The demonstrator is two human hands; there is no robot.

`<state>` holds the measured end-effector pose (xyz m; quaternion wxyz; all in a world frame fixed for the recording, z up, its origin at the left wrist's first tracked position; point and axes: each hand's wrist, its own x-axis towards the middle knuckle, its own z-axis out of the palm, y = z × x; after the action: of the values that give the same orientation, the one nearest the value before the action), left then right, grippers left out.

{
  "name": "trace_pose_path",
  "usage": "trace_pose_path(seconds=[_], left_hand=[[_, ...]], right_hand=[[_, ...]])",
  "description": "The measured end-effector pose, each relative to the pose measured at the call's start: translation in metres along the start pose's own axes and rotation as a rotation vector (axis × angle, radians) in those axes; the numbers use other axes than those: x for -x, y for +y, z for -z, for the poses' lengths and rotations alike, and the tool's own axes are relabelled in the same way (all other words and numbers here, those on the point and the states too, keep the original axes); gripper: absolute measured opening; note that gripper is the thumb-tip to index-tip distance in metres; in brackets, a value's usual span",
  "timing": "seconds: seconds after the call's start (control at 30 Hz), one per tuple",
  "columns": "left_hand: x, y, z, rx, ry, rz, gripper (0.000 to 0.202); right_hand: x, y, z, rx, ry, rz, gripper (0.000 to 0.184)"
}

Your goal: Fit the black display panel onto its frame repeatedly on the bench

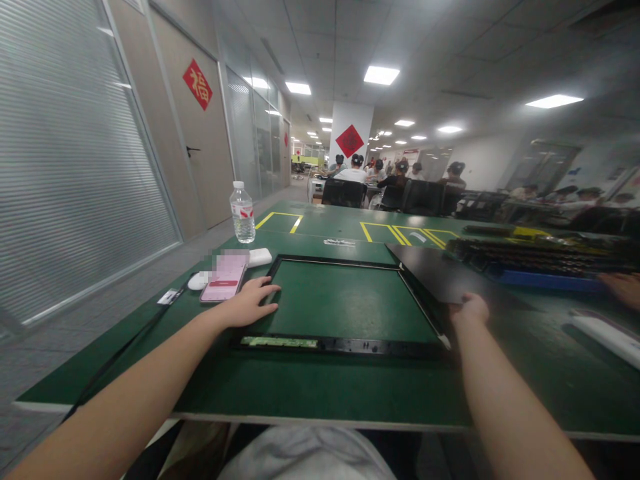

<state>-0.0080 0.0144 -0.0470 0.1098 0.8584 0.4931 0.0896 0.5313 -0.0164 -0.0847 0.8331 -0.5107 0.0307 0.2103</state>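
A black rectangular frame (380, 347) lies flat on the green table, and the tabletop shows through its middle. A narrow green circuit board (280, 342) runs along the left part of its near side. My left hand (253, 303) rests at the frame's left side with fingers spread, holding nothing. On the other side, my right hand (471, 310) is closed on the near edge of a thin dark flat panel (430, 270). The panel is tilted, and its left edge is by the frame's right side; whether they touch I cannot tell.
Left of the frame are a phone (225, 283), a white case (260, 257), a lanyard (120, 347) and a water bottle (243, 213). Dark stacked parts (540, 257) stand at right above a blue tray (545, 280), near another person's hand (623, 287) and a white bar (607, 337).
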Motion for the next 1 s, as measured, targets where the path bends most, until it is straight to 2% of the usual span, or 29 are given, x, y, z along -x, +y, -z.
trace_pose_path(seconds=[0.27,0.57,0.7,0.87,1.0], left_hand=[[0.0,-0.002,-0.001,0.025,0.001,-0.018,0.075],[0.0,-0.003,-0.002,0.056,0.025,-0.025,0.072],[-0.001,-0.002,0.0,0.056,0.033,-0.034,0.067],[-0.004,-0.005,0.001,0.047,0.063,-0.044,0.052],[-0.006,-0.01,-0.001,0.023,0.07,-0.035,0.052]], right_hand=[[-0.006,-0.002,0.003,-0.048,-0.165,-0.043,0.025],[0.004,-0.008,0.002,-0.04,-0.131,-0.091,0.025],[0.005,-0.009,0.002,-0.024,-0.171,-0.078,0.026],[0.007,-0.01,0.002,-0.031,-0.116,-0.121,0.024],[0.007,-0.011,0.0,-0.031,-0.122,-0.142,0.024]])
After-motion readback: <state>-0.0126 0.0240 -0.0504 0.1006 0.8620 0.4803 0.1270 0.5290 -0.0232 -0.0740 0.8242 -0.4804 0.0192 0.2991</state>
